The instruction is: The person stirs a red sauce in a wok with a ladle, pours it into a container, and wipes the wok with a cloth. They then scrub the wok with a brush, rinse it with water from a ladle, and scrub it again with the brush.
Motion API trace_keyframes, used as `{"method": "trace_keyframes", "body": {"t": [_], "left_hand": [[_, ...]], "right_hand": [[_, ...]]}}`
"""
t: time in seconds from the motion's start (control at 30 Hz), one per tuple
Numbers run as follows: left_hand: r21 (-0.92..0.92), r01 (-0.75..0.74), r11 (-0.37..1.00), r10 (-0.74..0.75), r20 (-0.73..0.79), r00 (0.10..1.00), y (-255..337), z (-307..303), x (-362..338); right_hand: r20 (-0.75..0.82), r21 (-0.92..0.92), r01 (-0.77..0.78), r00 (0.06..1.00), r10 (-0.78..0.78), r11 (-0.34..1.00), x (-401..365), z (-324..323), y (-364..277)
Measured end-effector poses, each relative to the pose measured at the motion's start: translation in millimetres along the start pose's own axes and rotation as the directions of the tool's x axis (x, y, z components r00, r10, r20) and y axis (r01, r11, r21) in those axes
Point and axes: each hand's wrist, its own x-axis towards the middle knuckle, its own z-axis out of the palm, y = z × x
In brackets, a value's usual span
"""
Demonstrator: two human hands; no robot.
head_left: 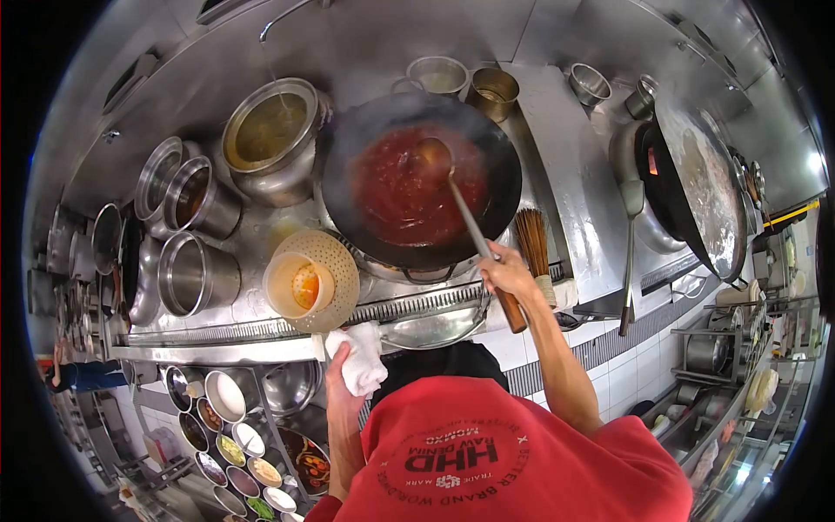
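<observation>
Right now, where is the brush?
In the head view, the brush is right of centre, close to the right edge of the wok and just beyond the right hand.

Brushed stainless-steel wall panels (pixel 374 39), joined at thin vertical seams, curve around a steel bench (pixel 570 165). A slim tap (pixel 280 17) juts from the back wall. Below the bench lie white square tiles (pixel 624 383) crossed by a grey band (pixel 600 350). Metal racks (pixel 691 383) fill the right side, beneath a yellow strip (pixel 791 214). A white glare (pixel 815 163) shines on the right-hand steel.
</observation>
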Motion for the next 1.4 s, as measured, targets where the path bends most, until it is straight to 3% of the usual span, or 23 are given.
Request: {"method": "trace_keyframes", "body": {"t": [0.13, 0.23, 0.33, 0.47, 0.53, 0.57, 0.6, 0.63, 0.67, 0.73, 0.8, 0.9, 0.93, 1.07, 1.13, 1.17, 1.23, 1.27, 1.3, 1.33, 1.37, 1.4], "left_hand": [[-0.004, 0.049, 0.999, -0.049, 0.023, 0.999, 4, 2, 0], [0.000, 0.009, 1.000, -0.009, 0.029, 1.000, 5, -4, 0], [-0.031, 0.008, 0.999, -0.007, 0.028, 1.000, 6, -2, 0], [0.036, 0.046, 0.998, -0.047, 0.040, 0.998, -2, -16, 11], [0.059, 0.064, 0.996, -0.067, 0.040, 0.997, 0, -3, 9], [0.073, 0.075, 0.994, -0.079, 0.051, 0.996, 0, -1, 10], [0.089, 0.086, 0.992, -0.092, 0.062, 0.994, -2, -5, 13], [0.094, 0.091, 0.991, -0.097, 0.066, 0.993, -6, -8, 17], [0.113, 0.065, 0.991, -0.073, 0.070, 0.995, -11, -10, 23], [0.130, 0.038, 0.991, -0.050, 0.084, 0.995, -9, 12, 23], [0.178, 0.088, 0.980, -0.114, 0.137, 0.984, -11, 22, 25], [0.176, 0.142, 0.974, -0.172, 0.174, 0.970, -18, 43, 34], [0.154, 0.186, 0.970, -0.216, 0.207, 0.954, -20, 53, 39], [0.187, 0.244, 0.952, -0.284, 0.231, 0.931, -30, 83, 63], [0.302, 0.228, 0.926, -0.296, 0.201, 0.934, -30, 101, 64], [0.362, 0.259, 0.896, -0.329, 0.146, 0.933, -29, 108, 66], [0.399, 0.287, 0.871, -0.344, 0.079, 0.935, -33, 111, 69], [0.372, 0.269, 0.888, -0.321, 0.084, 0.943, -39, 111, 76], [0.340, 0.248, 0.907, -0.294, 0.091, 0.952, -45, 113, 84], [0.306, 0.223, 0.926, -0.244, 0.033, 0.969, -42, 130, 78], [0.252, 0.126, 0.959, -0.134, 0.019, 0.991, -47, 135, 80], [0.202, 0.019, 0.979, -0.020, 0.000, 1.000, -52, 137, 85]], "right_hand": [[0.204, 0.256, -0.160, 0.973, 0.108, 0.953, -22, 3, 22], [0.163, 0.298, -0.157, 0.980, 0.112, 0.942, -44, -29, 22], [-0.007, -0.015, -0.022, 1.000, 0.022, 1.000, -21, -29, 5], [-0.025, -0.033, 0.045, 0.999, -0.046, 0.998, -4, 0, 5], [0.057, -0.074, 0.038, 0.998, -0.034, 0.997, -21, 4, 10], [0.081, -0.209, 0.095, 0.994, -0.079, 0.973, -30, -2, 9], [0.078, -0.207, 0.094, 0.994, -0.079, 0.974, -29, -8, 21], [0.008, -0.457, 0.387, 0.902, -0.431, 0.801, -28, -14, 33], [0.036, -0.683, 0.549, 0.684, -0.728, 0.482, -29, -22, 38], [0.019, -0.721, 0.491, 0.719, -0.695, 0.489, -49, -49, 25], [-0.151, -0.632, 0.200, 0.916, -0.373, 0.748, -65, -69, 10], [-0.135, -0.833, 0.126, 0.899, -0.418, 0.539, -61, -98, 1], [-0.145, -0.833, 0.119, 0.896, -0.421, 0.541, -61, -100, 6], [-0.110, -0.739, 0.277, 0.850, -0.516, 0.614, -58, -101, 4], [-0.180, -0.708, 0.142, 0.911, -0.371, 0.692, -51, -108, 8], [-0.172, -0.713, 0.154, 0.908, -0.383, 0.684, -44, -107, 9], [-0.067, -0.546, 0.465, 0.805, -0.589, 0.697, -30, -99, 15], [-0.047, -0.545, 0.481, 0.800, -0.598, 0.687, -27, -99, 10], [-0.038, -0.177, 0.350, 0.931, -0.362, 0.920, -33, -93, -10], [0.079, 0.195, 0.089, 0.991, -0.106, 0.977, -36, -86, -21], [0.076, 0.350, 0.043, 0.994, -0.074, 0.936, -33, -71, -36], [0.099, 0.339, 0.047, 0.991, -0.085, 0.940, -25, -58, -51]]}}
